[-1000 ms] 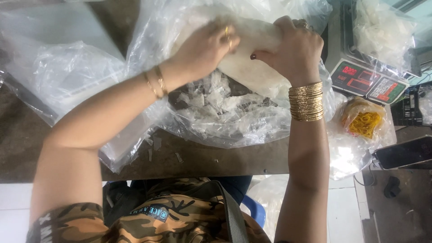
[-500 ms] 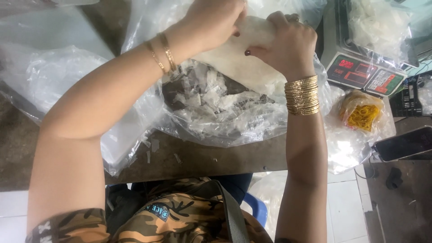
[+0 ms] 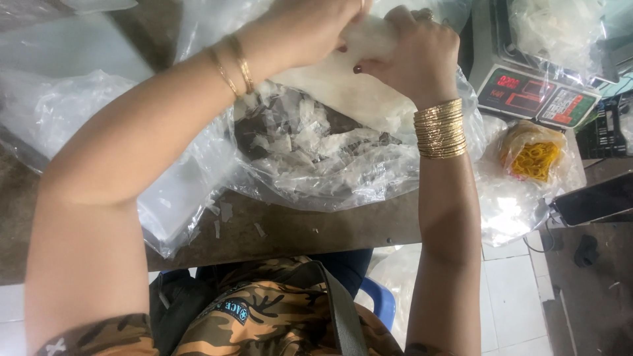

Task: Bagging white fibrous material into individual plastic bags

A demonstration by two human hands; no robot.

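My left hand (image 3: 310,29) and my right hand (image 3: 415,56) both grip a pale, flat white sheet (image 3: 349,92) at the top of the view, above a large clear plastic bag (image 3: 316,171). The bag lies open on a brown table (image 3: 297,231) and holds several torn white flakes (image 3: 303,132). Thin gold bangles ring my left wrist, and a thick stack of gold bangles circles my right wrist. The upper edge of the sheet is cut off by the frame.
A digital weighing scale (image 3: 534,95) stands at the upper right with a bag of white pieces on top. A small bag of yellow rubber bands (image 3: 534,158) lies below it. Clear plastic bags (image 3: 59,118) are heaped at the left. A phone (image 3: 593,201) rests at the right edge.
Both hands have risen toward the top of the view with the white sheet. My left hand has shifted right, closer to my right hand.
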